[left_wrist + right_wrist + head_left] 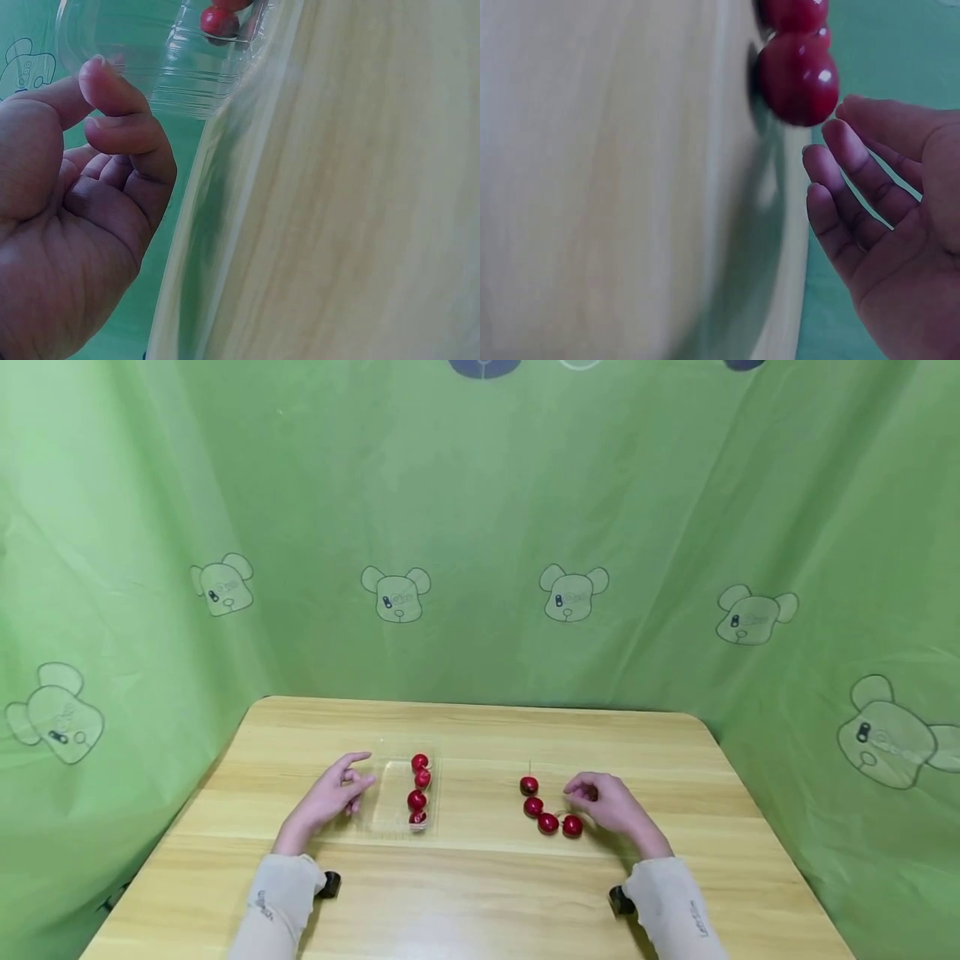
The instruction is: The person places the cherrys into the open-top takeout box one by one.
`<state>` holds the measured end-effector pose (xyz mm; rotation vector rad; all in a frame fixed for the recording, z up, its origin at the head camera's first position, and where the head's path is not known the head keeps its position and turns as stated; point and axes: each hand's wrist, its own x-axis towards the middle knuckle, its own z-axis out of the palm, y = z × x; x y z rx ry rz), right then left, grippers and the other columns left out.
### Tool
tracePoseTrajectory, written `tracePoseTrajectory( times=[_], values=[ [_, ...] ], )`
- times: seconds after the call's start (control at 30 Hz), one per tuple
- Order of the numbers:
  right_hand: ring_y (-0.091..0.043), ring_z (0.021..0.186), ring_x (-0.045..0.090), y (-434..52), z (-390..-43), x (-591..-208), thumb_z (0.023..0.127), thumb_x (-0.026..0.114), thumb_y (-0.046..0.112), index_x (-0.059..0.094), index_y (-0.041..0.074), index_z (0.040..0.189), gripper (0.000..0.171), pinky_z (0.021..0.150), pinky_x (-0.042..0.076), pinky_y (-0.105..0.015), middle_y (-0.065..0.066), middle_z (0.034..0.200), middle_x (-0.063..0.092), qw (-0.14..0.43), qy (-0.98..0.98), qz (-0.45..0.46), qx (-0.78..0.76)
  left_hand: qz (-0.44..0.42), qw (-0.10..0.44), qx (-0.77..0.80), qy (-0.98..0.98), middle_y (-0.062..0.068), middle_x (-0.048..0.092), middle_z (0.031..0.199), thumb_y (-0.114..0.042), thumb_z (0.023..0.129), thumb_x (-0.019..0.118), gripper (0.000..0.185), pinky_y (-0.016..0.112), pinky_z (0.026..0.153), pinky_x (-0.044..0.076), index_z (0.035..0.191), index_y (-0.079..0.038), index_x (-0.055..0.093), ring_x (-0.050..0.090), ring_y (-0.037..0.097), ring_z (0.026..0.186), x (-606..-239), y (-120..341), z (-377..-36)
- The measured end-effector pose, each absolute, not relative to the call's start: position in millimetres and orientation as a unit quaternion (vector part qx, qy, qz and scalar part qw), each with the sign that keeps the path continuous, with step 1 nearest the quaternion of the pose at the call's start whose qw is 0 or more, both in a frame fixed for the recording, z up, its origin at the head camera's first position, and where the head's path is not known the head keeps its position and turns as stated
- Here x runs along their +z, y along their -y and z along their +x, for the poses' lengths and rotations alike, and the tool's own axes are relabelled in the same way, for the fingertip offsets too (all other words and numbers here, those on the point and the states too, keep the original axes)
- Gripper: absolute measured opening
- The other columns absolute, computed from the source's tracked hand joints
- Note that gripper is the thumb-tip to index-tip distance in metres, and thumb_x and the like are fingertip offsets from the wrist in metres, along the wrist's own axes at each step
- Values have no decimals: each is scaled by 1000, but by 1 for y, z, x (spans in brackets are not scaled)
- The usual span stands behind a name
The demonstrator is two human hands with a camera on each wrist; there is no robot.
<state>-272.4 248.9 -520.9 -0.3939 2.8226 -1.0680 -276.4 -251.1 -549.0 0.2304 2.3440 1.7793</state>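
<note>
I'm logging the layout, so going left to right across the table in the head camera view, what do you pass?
Left hand → clear plastic tray with four cherries along its right side → bare wooden table → four loose cherries in a curve → right hand.

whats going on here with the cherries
A person sits at a wooden table with cherries. Four lie in a clear plastic tray, and the left hand rests beside it, fingers loosely curled. Four loose cherries lie to the right in a curved row, and the right hand is next to them, by a fifth cherry.
</note>
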Motion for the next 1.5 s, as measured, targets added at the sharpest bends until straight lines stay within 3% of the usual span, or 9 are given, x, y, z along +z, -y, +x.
tracePoseTrajectory(
  times=[0.67, 0.9, 1.5],
  values=[
    [-16, 80, 59, -250, -273, -535, 88, 78, 1, 74, 7, 95, 10, 70, 52, -23, -2, 85, 66, 84, -919, -135, -361, 80, 98, 598, -792, 13, 60, 89, -22, 102, 66, 68, 24, 53, 50, 158, -4, 32, 56, 13, 60, -547, 252, -276],
    [-15, 77, 59, -248, -274, -536, 90, 76, 0, 74, 10, 88, 10, 69, 50, -25, 1, 81, 66, 80, -927, -129, -343, 76, 99, 596, -793, 15, 61, 89, -23, 102, 67, 69, 24, 53, 50, 158, -4, 33, 56, 13, 61, -549, 252, -277],
    [-15, 79, 59, -249, -272, -532, 93, 73, 2, 73, 11, 88, 11, 70, 50, -25, 2, 81, 66, 76, -928, -126, -341, 75, 93, 594, -796, 18, 62, 90, -22, 102, 67, 69, 24, 52, 49, 158, -3, 33, 55, 13, 60, -548, 250, -275]
  ],
)
